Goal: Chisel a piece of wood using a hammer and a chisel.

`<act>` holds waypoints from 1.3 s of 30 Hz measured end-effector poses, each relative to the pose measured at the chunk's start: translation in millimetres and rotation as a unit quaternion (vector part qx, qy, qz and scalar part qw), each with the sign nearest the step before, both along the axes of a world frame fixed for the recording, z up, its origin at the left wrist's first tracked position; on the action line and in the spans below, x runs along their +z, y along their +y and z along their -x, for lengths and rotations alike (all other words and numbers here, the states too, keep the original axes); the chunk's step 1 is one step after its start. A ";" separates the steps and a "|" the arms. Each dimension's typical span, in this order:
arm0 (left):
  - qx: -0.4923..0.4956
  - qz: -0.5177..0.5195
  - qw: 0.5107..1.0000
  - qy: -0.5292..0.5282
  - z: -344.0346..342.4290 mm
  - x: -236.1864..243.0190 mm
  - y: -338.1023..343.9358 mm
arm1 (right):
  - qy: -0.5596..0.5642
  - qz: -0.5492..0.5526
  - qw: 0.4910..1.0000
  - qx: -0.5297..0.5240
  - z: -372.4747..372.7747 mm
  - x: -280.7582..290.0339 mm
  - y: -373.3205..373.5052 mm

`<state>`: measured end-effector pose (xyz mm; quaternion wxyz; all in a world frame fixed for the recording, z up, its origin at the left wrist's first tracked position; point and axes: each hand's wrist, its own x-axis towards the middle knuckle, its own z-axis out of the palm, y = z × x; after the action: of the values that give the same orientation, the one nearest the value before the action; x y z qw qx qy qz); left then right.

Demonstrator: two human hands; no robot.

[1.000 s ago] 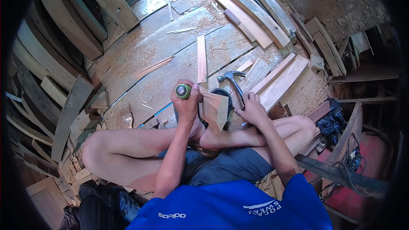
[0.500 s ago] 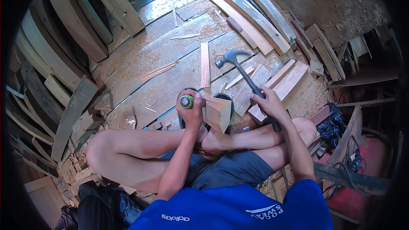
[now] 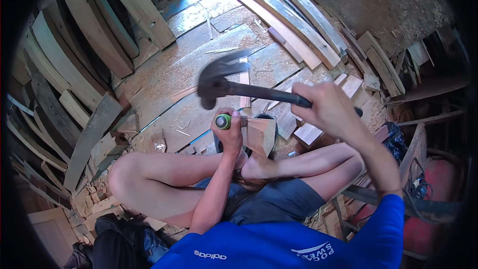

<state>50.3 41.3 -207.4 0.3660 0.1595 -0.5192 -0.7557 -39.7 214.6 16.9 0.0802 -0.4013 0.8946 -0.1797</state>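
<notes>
My left hand [image 3: 230, 132] is closed around the green handle of a chisel [image 3: 223, 121], whose butt end faces up. The chisel's blade is mostly hidden; its shank seems to meet a pale wood block [image 3: 261, 135] just right of the hand. That block stands tilted by my bare foot [image 3: 258, 167]. Gripped in my right hand [image 3: 326, 105] is a dark claw hammer [image 3: 259, 92], raised above the floor. The hammer's head, slightly blurred, hangs over and beyond the chisel handle, apart from it.
Long curved planks [image 3: 84, 20] lean at the left. More boards [image 3: 286, 17] lie at the far right, with short offcuts [image 3: 311, 132] nearer. Shavings and slivers litter the plank floor [image 3: 219, 40]. A black plastic bag [image 3: 393, 139] sits beyond my right knee.
My right hand has lifted the hammer closer and swung its head leftward, from above the offcuts to over the chisel. The left hand keeps its grip on the chisel, against the block.
</notes>
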 end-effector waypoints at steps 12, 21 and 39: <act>0.013 0.104 0.994 -0.040 3.0 -13.6 4.3 | 0.081 -0.164 0.977 0.108 13.4 22.5 -35.5; 0.005 -0.059 0.998 -0.012 3.9 -1.2 -4.7 | 0.078 -0.151 0.980 0.099 17.5 24.1 -32.2; -0.002 -0.099 0.995 0.027 18.3 5.3 -18.1 | 0.087 -0.145 0.979 0.111 22.6 44.8 -51.4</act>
<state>32.0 23.2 -202.0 0.3604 0.1736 -0.4321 -0.8083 -62.3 163.2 61.7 0.0790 -0.4961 0.8647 -0.0031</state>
